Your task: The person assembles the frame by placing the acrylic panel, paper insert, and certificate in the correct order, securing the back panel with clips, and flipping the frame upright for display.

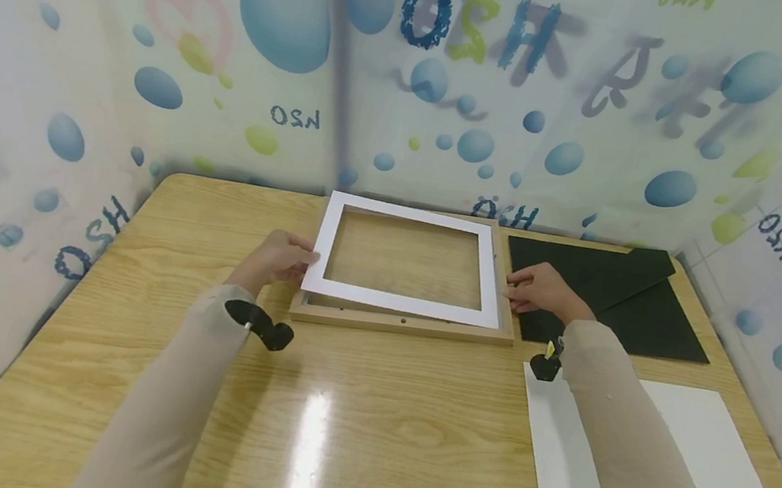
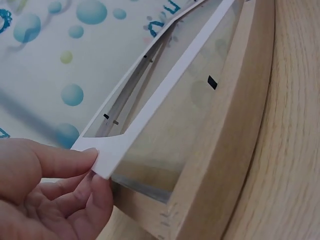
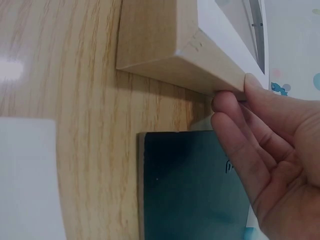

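Observation:
A white picture mat (image 1: 405, 304) with a rectangular opening lies tilted over a light wooden picture frame (image 1: 349, 318). Its left side is raised above the frame, as the left wrist view shows. My left hand (image 1: 277, 256) pinches that raised left edge between thumb (image 2: 75, 162) and fingers. On the opposite side, my right hand (image 1: 543, 290) grips the frame's right side, thumb at the top edge and fingertips (image 3: 225, 101) against the outer face. Clear glazing (image 2: 155, 155) shows inside the frame beneath the mat. On the right, the mat sits low, close to the frame's wood.
A black backing board (image 1: 653, 317) with a folded-out flap (image 1: 648, 270) lies right of the frame, partly behind my right hand. Nearer me on the right is a white sheet (image 1: 720, 479), partly under my right forearm. A printed curtain (image 1: 423, 131) stands behind the wooden table (image 1: 398, 448).

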The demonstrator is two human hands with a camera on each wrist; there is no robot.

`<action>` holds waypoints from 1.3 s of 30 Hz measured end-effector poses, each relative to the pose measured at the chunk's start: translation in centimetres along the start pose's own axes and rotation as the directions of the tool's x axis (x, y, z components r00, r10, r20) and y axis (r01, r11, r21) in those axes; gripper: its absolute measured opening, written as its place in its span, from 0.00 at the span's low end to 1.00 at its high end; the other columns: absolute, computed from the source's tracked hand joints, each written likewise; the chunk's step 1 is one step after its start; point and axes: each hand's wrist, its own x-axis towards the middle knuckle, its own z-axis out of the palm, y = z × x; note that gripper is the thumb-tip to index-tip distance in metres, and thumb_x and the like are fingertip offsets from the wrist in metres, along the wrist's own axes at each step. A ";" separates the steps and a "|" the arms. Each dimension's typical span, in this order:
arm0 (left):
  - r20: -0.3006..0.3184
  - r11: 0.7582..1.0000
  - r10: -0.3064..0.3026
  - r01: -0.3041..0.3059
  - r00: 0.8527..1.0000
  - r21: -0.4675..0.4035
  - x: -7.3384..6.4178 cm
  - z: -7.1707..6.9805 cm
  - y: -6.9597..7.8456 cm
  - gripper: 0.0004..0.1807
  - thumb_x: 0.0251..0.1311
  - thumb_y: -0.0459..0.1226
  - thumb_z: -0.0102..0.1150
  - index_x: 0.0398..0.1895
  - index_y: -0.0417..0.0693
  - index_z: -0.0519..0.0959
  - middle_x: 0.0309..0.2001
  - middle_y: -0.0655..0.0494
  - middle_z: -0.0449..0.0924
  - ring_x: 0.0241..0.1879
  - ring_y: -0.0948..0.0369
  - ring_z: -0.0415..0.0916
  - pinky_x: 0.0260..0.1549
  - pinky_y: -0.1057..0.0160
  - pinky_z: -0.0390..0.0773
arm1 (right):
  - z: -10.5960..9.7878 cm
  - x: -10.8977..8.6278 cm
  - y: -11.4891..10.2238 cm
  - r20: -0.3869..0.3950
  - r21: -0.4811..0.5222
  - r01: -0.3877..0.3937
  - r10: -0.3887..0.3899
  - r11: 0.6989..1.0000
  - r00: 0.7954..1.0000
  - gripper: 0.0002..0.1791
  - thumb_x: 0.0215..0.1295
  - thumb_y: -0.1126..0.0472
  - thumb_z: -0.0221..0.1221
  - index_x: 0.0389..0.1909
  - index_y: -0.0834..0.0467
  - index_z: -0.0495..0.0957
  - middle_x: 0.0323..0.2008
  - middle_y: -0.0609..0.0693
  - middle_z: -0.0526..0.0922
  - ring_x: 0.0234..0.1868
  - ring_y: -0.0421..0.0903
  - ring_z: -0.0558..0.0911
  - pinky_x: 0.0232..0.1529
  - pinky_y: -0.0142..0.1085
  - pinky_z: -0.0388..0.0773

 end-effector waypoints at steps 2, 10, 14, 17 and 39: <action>0.005 1.000 0.012 -0.012 1.000 0.019 -0.1 0.0 0.0 0.23 0.60 0.31 0.55 0.57 0.30 0.66 0.35 0.48 0.73 0.25 0.64 0.73 0.32 0.66 0.78 | 0.0 0.0 0.0 0.003 0.005 0.004 -0.004 1.000 1.000 0.24 0.61 0.65 0.59 0.54 0.75 0.67 0.28 0.54 0.80 0.25 0.43 0.79 0.34 0.38 0.80; 0.028 0.996 0.070 -0.072 0.997 0.062 -0.6 0.4 0.1 0.20 0.58 0.28 0.56 0.52 0.24 0.67 0.38 0.44 0.72 0.25 0.64 0.74 0.31 0.64 0.80 | 0.1 -0.2 -0.1 0.001 0.020 0.017 -0.017 1.000 1.000 0.23 0.61 0.67 0.58 0.54 0.76 0.67 0.26 0.53 0.80 0.25 0.42 0.80 0.33 0.38 0.80; 0.004 0.986 0.096 -0.095 0.995 0.134 -0.6 0.5 0.2 0.18 0.56 0.27 0.58 0.48 0.24 0.70 0.37 0.43 0.72 0.22 0.63 0.75 0.29 0.64 0.80 | 0.1 -0.2 0.0 -0.001 0.019 0.012 -0.012 1.000 1.000 0.22 0.61 0.67 0.58 0.53 0.76 0.67 0.26 0.53 0.80 0.25 0.42 0.80 0.34 0.38 0.80; -0.015 0.974 0.106 -0.101 0.994 0.205 -0.4 0.6 0.4 0.18 0.54 0.27 0.60 0.46 0.25 0.71 0.36 0.43 0.73 0.22 0.62 0.76 0.28 0.63 0.80 | 0.0 -0.2 0.0 0.000 0.018 0.010 -0.010 1.000 1.000 0.22 0.61 0.67 0.58 0.53 0.76 0.67 0.25 0.52 0.80 0.25 0.42 0.80 0.34 0.38 0.80; 0.090 0.541 0.128 -0.145 0.988 0.828 -0.4 1.5 4.7 0.12 0.51 0.35 0.66 0.26 0.36 0.73 0.17 0.52 0.71 0.19 0.60 0.68 0.22 0.64 0.69 | 0.0 0.0 0.0 0.001 0.031 0.017 -0.017 0.999 1.000 0.24 0.61 0.67 0.58 0.54 0.77 0.66 0.26 0.53 0.81 0.25 0.42 0.80 0.34 0.39 0.80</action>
